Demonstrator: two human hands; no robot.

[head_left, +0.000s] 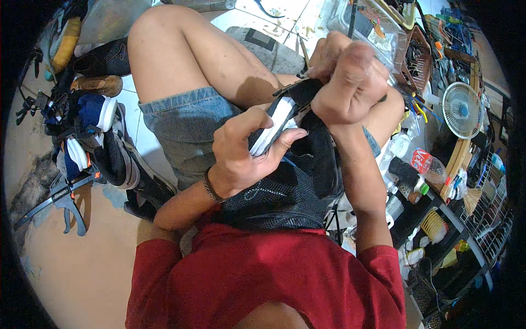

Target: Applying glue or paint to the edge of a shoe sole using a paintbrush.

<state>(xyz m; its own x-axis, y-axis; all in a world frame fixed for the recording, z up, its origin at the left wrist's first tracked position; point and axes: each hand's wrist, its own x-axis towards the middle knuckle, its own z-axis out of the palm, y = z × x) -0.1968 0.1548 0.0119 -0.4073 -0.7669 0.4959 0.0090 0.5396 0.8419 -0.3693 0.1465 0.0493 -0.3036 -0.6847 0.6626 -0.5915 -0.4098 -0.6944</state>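
Note:
My left hand (236,148) grips a black shoe with a white sole (278,118), thumb and index finger along the white edge. My right hand (350,82) is closed just above the shoe's upper right end, slightly blurred; whatever it holds is hidden. Beneath the shoe, black mesh material (274,200) lies across my lap, over denim shorts (186,142). My bare knees rise on either side.
At left are several shoes (104,112), an orange-and-grey bar clamp (57,200) and a brown wooden piece (96,86). At right stand tool baskets (411,57), a white fan-like round grille (462,109), a plastic bottle (435,172) and a wire rack (487,219).

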